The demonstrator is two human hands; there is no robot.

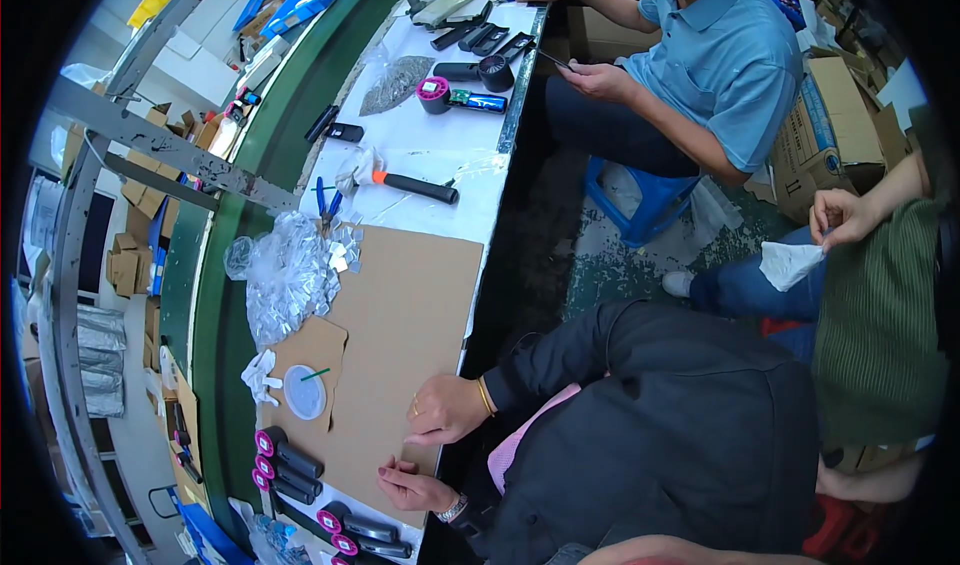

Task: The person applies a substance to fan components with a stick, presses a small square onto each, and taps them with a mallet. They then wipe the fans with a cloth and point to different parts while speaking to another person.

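As the cardboard sheet (410,295) lies beneath your right hand (447,408) and left hand (415,487), they hide part of it | plastic bag (285,280) well beyond them, contents hard to make out | fingers half-curled; whether pinching anything, you cannot tell | pink-ended black devices (372,530) near your left hand, lowest cut off

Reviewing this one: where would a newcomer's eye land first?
Probably on the black devices with bright pink ends, clustered toward the picture's lower left. Next comes the big brown cardboard sheet mid-bench, with a hand in a gold-coloured bracelet over its right edge. Above the sheet, a black-and-orange handle stands out against the white bench top.
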